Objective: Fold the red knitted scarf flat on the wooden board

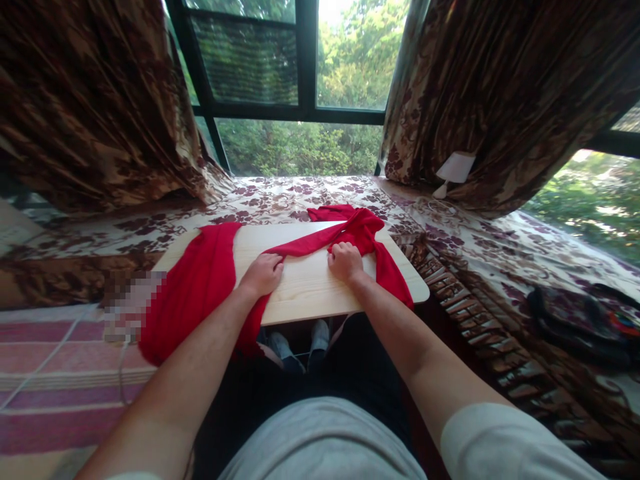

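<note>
A red cloth [203, 283] lies bunched and twisted across a small pale wooden table [295, 300]. Its wide left part drapes over the table's left and front edges, while a narrow stretch runs to a crumpled heap at the back right. My left hand [263, 272] is closed on the narrow part near the middle of the table. Against the front of the heap, my right hand [346, 262] has its fingers curled into the cloth. Both hands rest low over the tabletop. Folds hide the cloth's full shape, so I cannot tell what kind of garment it is.
Behind the table runs a ledge with a floral cover [270, 197], below a window. A small white lamp [455, 168] stands at the right by the curtain [440, 87]. A black bag [575, 327] lies far right; a striped bedcover [55, 373] is at left.
</note>
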### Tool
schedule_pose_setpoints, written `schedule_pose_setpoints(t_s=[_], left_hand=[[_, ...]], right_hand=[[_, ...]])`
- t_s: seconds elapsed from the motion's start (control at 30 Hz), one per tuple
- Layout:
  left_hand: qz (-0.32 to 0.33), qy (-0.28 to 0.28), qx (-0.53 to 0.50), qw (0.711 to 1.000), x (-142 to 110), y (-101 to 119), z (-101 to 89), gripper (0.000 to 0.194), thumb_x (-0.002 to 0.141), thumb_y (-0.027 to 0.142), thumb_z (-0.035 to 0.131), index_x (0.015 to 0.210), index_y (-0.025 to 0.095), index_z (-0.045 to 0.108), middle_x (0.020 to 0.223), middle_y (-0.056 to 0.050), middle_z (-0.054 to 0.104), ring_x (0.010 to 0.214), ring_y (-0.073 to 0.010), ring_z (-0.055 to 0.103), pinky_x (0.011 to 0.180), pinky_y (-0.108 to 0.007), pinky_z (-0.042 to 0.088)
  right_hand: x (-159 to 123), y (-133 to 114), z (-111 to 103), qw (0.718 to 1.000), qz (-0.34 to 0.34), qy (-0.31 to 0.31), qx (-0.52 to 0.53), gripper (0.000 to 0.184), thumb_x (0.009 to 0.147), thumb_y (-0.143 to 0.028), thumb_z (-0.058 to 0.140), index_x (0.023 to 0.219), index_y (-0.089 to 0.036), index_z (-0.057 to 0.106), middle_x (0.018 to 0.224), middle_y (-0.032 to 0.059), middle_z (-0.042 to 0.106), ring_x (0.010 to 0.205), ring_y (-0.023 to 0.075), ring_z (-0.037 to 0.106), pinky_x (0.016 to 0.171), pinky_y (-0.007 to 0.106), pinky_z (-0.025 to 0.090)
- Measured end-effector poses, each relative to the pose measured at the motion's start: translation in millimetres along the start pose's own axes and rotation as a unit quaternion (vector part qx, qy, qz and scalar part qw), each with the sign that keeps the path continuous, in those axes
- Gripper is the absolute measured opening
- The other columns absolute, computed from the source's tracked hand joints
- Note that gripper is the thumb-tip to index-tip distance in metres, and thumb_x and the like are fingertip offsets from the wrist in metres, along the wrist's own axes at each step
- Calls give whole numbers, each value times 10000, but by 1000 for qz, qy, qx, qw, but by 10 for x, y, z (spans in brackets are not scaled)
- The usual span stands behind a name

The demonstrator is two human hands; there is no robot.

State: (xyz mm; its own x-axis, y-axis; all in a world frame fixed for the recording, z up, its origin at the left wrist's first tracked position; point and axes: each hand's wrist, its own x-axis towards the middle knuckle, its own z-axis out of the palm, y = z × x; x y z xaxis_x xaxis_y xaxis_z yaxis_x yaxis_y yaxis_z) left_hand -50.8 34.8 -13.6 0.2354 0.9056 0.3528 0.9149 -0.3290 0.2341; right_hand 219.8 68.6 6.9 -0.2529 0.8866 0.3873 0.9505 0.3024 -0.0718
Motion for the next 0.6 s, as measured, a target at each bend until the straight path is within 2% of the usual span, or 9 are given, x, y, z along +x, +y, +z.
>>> schedule_pose_setpoints(t_s=[0.3,0.6], left_hand=[[-68,5,70,995,7,99,3,430,931,284,382,1164,101,694,1253,-160,676,1230,-285,558,1140,-410,349],[-110,28,41,993,-37,167,-48,396,895,303,443,1170,110,654,1230,-162,663,1191,-298,560,1091,-408,389]], right_hand=[[6,-1,-5,1000,9,-3,-9,252,950,-276,486,1020,-135,683,1076,155,672,1047,274,557,915,357,386],[-4,0,-19,1000,16,1,-6,243,944,-276,502,1040,-135,674,1091,161,674,1057,278,557,906,354,388]])
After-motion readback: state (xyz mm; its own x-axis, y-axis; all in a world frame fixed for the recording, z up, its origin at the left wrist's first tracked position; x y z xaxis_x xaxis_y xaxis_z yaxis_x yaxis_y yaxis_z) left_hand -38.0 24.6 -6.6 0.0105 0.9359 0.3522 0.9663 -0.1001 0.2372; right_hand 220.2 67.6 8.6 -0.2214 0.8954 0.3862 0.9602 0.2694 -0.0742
